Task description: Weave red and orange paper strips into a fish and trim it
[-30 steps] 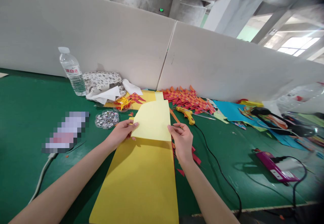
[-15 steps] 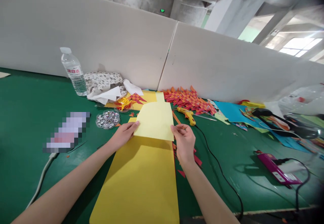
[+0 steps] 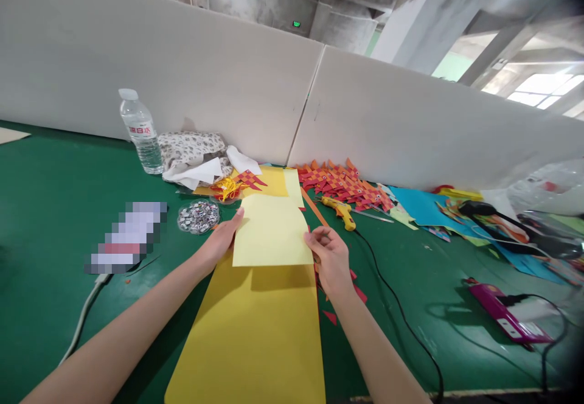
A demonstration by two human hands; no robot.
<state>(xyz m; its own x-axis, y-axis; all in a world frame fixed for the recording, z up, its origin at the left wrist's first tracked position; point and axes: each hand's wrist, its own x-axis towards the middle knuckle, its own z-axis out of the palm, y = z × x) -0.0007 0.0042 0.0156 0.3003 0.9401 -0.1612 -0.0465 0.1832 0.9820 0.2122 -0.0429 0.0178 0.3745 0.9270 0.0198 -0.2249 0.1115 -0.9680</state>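
Note:
A long yellow paper sheet [image 3: 255, 337] lies lengthwise on the green table [image 3: 55, 209]. Its far end is folded back toward me as a paler flap [image 3: 271, 233]. My left hand [image 3: 221, 240] rests against the flap's left edge with the fingers stretched out flat. My right hand [image 3: 331, 255] pinches the flap's right edge between thumb and fingers. Both forearms run along the sides of the sheet.
A water bottle [image 3: 141, 133], crumpled cloth [image 3: 191, 148] and a dish of googly eyes [image 3: 198, 216] sit at the left rear. Red-orange paper fish [image 3: 347, 182], a yellow glue gun [image 3: 340, 209] with black cord, blue paper [image 3: 424, 206] and a purple device [image 3: 499, 316] lie to the right.
The pale flap has come further toward me and lies flatter, with its rounded far corners gone from sight. My left fingers have straightened along its edge.

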